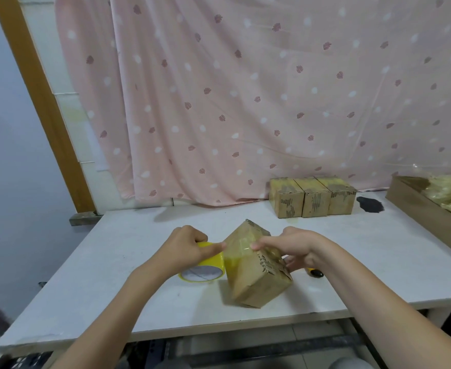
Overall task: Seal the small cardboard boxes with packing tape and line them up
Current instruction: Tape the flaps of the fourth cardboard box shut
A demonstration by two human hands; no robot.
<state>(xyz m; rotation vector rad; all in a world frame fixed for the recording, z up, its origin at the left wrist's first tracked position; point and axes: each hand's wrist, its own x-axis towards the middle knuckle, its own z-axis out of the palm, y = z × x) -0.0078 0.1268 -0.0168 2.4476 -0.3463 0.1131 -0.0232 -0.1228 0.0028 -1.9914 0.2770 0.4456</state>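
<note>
A small cardboard box [256, 283] stands tilted on the white table [112, 288], one corner pointing up. My left hand [187, 247] grips a yellow roll of packing tape [205, 265] just left of the box. A strip of clear tape [239, 250] stretches from the roll across the box's upper face. My right hand [293, 247] holds the box from the right, its thumb pressing on the tape. Three taped boxes [312, 198] stand side by side in a row at the back of the table.
A large open carton [418, 206] with crumpled yellowish plastic sits at the right edge. A dark stain [369, 204] marks the table beside the row. A small yellow and black object [315, 272] lies behind my right wrist. A pink patterned curtain [245, 89] hangs behind.
</note>
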